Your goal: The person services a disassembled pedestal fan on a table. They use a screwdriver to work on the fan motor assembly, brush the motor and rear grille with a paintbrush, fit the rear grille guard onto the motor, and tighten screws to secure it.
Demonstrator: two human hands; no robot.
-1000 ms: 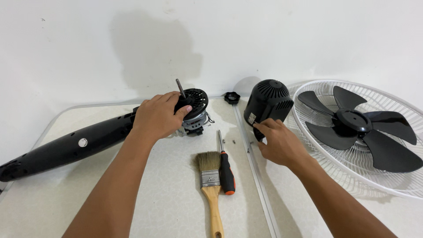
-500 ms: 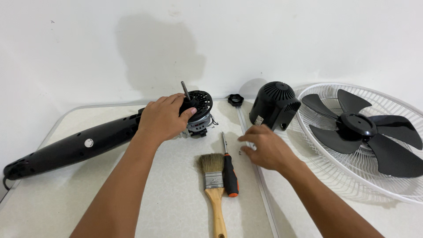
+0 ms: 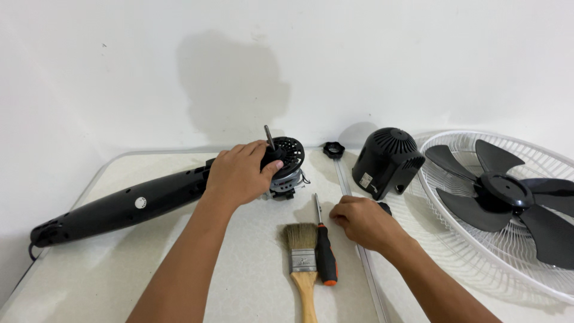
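Fan motor is sitting on the counter under the left grip, with its bare shaft sticking up just past the fingertips. The left grip is wrapping over the motor's near side and clamping it, thumb pressing on the vented black face. The black fan column is joining the motor and running away outward from that grip, towards the counter's far left corner.

The right grip is resting knuckles-down on the counter, fingers curled inward; I cannot tell whether it is pinching something small or closing on nothing. The screwdriver is lying just inside it, shaft tip pointing toward the motor, with the paintbrush touching the screwdriver's other side.

Judging by this, the step in hand is steadying the motor while the right grip is working beside the tools. Taking up the screwdriver would call for only a short inward reach and a lift clear of the brush.

Beyond the right grip, the black rear cover is standing near, and a small black knob is lying by the wall. The white fan guard with its black blade is crowding the outer side, so open room is lying mostly between the two grips and toward the near edge.
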